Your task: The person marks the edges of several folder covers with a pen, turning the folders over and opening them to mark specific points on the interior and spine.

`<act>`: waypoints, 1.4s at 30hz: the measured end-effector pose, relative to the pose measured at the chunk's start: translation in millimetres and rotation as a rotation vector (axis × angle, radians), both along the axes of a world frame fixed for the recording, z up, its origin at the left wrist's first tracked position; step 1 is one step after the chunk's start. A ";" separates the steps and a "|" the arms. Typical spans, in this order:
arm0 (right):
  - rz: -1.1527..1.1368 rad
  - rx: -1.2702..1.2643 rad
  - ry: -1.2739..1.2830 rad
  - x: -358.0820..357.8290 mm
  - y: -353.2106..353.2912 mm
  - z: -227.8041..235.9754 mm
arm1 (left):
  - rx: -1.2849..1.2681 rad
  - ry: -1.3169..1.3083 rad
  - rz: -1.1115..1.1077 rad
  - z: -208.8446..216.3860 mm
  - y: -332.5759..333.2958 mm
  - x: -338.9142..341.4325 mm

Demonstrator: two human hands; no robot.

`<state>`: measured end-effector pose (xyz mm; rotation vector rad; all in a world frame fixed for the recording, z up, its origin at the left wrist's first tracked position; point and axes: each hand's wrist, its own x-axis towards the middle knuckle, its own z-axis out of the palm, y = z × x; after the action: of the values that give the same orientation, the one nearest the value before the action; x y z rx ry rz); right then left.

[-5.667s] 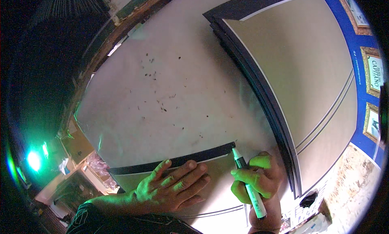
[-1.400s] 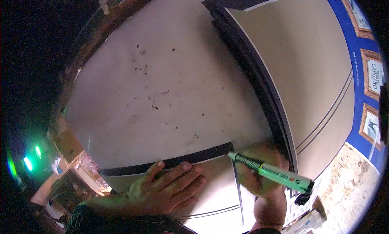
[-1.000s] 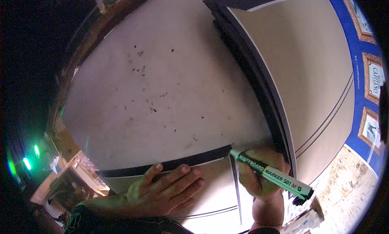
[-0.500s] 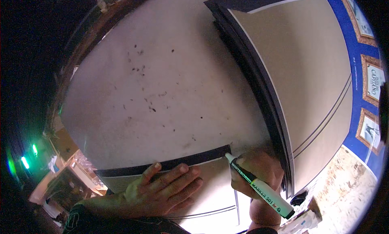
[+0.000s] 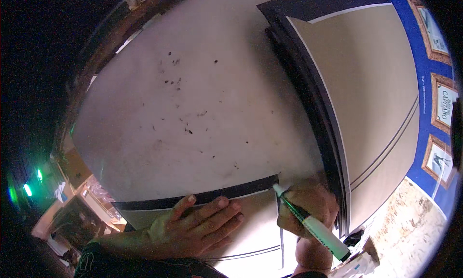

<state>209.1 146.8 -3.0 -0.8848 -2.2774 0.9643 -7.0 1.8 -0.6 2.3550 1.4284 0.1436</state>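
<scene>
My right hand (image 5: 309, 208) is closed round a marker (image 5: 324, 235) with a pale barrel and a dark end. The marker's tip is at the right end of a black border strip (image 5: 253, 185), close to the corner of a pale printed sheet (image 5: 263, 220). My left hand (image 5: 193, 230) lies flat on that sheet with its fingers stretched out, some fingertips close to the black strip. Beneath my hands, thin dark lines cross the lower part of the sheet.
A grey, spotted work surface (image 5: 202, 99) spreads beyond the sheet. To the right lies a stack of large beige sheets (image 5: 361, 85) with black edges. Past it is a blue band with printed framed pictures (image 5: 439, 109). Cardboard boxes (image 5: 72, 160) stand at the far left.
The view has shifted slightly. The marker has turned a little in my right hand, its tip staying by the strip's corner. My left hand keeps its place on the sheet.
</scene>
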 end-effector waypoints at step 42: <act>-0.172 0.046 0.143 -2.6 -4.8 -15.9 | -0.033 -0.050 0.076 3.7 0.1 1.5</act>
<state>206.5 142.0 -18.9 -0.9436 -2.0591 0.8670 -5.4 1.8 3.0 2.2556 1.4858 0.1968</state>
